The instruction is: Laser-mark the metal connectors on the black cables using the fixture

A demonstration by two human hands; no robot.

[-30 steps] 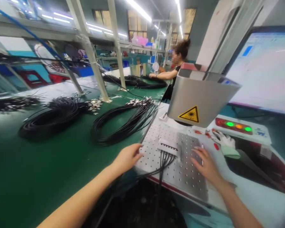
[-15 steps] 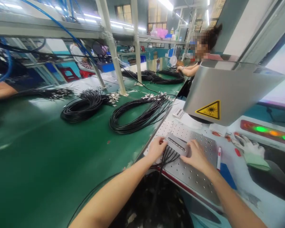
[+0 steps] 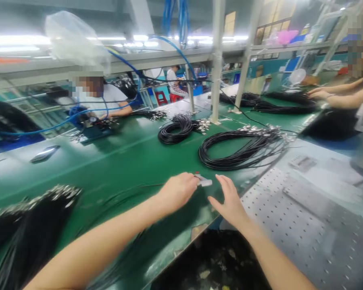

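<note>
My left hand (image 3: 179,191) is closed around a small light-grey slotted block (image 3: 205,182), above the green tabletop. The block's far end sticks out past my fingers, and the rest is hidden behind them. Just right of it is my right hand (image 3: 231,201), fingers spread and thumb apart, with nothing in it. Thin black cables, blurred by motion, trail across the table left of my left hand; whether they are fixed to the block cannot be made out.
Coiled black cable bundles (image 3: 230,161) with metal ends lie beyond my hands, and another bundle (image 3: 39,225) lies at left. A perforated metal plate (image 3: 278,217) is at right. Upright posts (image 3: 217,80) stand on the table. Co-workers sit at far left and right.
The view has swung left. The grey block has moved off the perforated plate to over the green table in my left hand. My right hand has let go of it.
</note>
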